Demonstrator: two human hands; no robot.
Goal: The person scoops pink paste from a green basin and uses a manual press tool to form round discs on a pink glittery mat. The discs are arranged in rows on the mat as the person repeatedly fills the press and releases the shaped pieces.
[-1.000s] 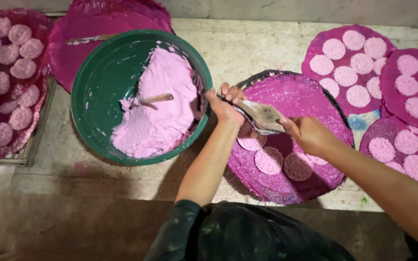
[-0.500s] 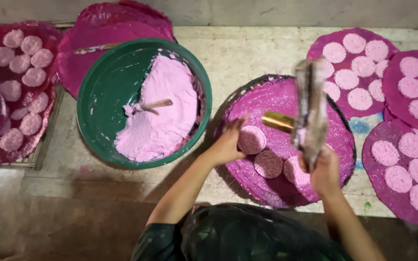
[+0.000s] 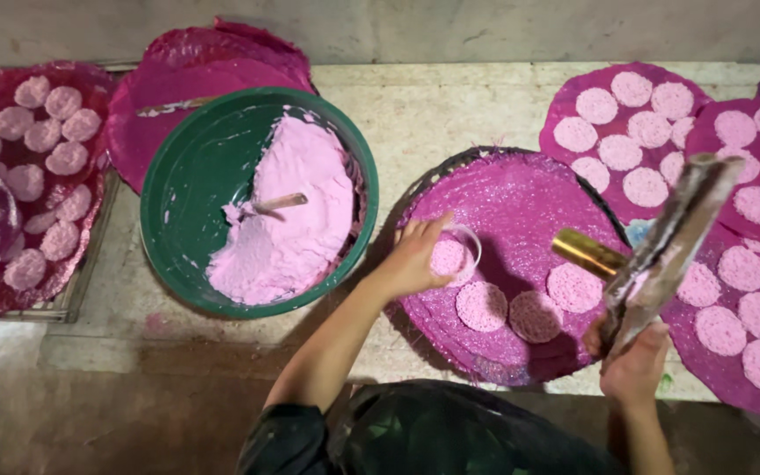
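On the magenta tray (image 3: pixel 521 189), left hand (image 3: pixel 415 259) now grips ring mould (image 3: pixel 455 255); right hand (image 3: pixel 635 365) still clutches scraper (image 3: pixel 666 251).

Your left hand (image 3: pixel 415 259) sits on the left part of the round tray (image 3: pixel 521 189) in front of you, fingers around a small ring mould (image 3: pixel 455 255) resting on it. Three pressed discs (image 3: pixel 534 303) lie on that tray just right of the mould. Your right hand (image 3: pixel 635 365) is at the tray's right edge, holding a flat tool (image 3: pixel 666 251) tilted up over it. Left of the tray stands the basin (image 3: pixel 191 189), with powder (image 3: pixel 288 220) heaped in its right half and a stick (image 3: pixel 279 203) lying in the powder. Trays filled with discs (image 3: pixel 741 229) lie to the right, more trays of discs (image 3: pixel 28 176) to the far left.
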